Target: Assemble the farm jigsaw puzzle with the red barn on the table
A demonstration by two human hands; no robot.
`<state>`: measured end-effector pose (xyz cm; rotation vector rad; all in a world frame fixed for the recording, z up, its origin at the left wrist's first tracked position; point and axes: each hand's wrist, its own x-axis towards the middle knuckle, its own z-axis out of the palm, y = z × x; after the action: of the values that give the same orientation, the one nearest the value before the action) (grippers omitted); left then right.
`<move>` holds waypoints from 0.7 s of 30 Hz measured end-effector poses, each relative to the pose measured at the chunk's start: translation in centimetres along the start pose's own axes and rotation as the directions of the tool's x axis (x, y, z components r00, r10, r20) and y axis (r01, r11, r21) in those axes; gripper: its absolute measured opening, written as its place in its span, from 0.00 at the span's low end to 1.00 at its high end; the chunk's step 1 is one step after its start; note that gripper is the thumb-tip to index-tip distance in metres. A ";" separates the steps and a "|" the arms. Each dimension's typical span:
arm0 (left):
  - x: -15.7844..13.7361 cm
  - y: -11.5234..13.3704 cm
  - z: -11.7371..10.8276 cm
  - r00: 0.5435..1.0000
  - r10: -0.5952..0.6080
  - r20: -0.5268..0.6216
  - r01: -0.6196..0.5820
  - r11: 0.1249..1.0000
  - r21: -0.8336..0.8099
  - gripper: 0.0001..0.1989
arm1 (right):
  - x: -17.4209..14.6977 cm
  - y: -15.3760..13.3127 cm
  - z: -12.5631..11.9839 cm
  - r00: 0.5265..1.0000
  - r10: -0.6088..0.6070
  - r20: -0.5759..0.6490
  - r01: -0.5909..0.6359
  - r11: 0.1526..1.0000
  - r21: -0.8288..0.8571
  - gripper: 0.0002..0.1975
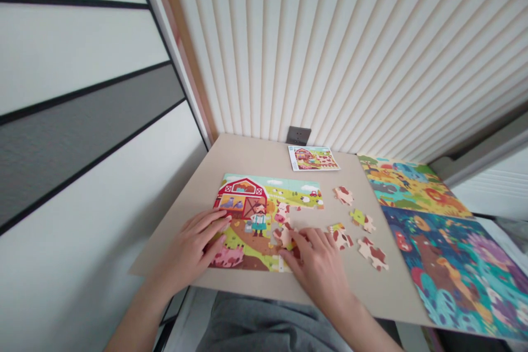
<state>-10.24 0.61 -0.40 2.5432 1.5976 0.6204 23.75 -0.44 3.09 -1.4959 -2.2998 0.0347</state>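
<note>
A partly assembled farm jigsaw puzzle [258,198] lies on the table, with a red barn, a farmer and a pink pig. My left hand [198,245] rests with its fingers spread on the puzzle's left side, partly covering the pig. At the lower right of the picture, my right hand [319,258] has thumb and index finger closed on a brown-and-white puzzle piece [284,236] just below the cow's head. Whether that piece is fully seated, I cannot tell. Several loose pieces lie to the right, among them a large cow-patterned puzzle piece [373,254].
A small reference card [315,158] with the farm picture lies at the back of the table [247,148]. Two other assembled puzzles, a savanna scene [412,184] and a dark blue scene [457,269], lie at the right. A wall socket [298,135] sits behind the card.
</note>
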 end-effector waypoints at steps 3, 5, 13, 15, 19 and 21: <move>0.0 0.1 0.0 1.000 -0.005 -0.009 0.005 1.000 -0.025 0.20 | -0.3 -1.3 0.4 0.998 0.070 -0.006 -0.070 0.996 -0.058 0.16; 0.0 0.1 -0.1 1.000 -0.006 -0.016 0.006 0.999 -0.034 0.20 | -0.3 -1.8 0.7 0.994 0.109 0.005 -0.108 0.992 -0.069 0.16; -0.1 0.1 -0.1 1.000 -0.002 0.005 0.002 1.000 -0.026 0.21 | 0.1 -2.1 0.8 0.989 0.138 0.048 -0.134 0.987 -0.085 0.16; -0.1 0.1 0.0 1.000 -0.007 0.006 0.007 1.000 -0.027 0.21 | 0.1 -2.0 0.8 0.988 0.147 0.045 -0.143 0.986 -0.085 0.19; 0.0 0.2 -0.1 1.000 -0.011 -0.008 0.011 1.000 -0.029 0.21 | 0.0 -1.6 0.8 0.993 0.119 0.019 -0.119 0.993 -0.029 0.24; 0.0 0.3 -0.2 1.000 -0.010 -0.007 0.009 1.000 -0.025 0.21 | -0.1 -1.2 0.7 0.996 0.093 0.015 -0.093 0.996 0.005 0.24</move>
<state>-10.05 0.47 -0.12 2.5168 1.5928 0.6456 22.51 -0.87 2.69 -1.6037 -2.2381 0.0777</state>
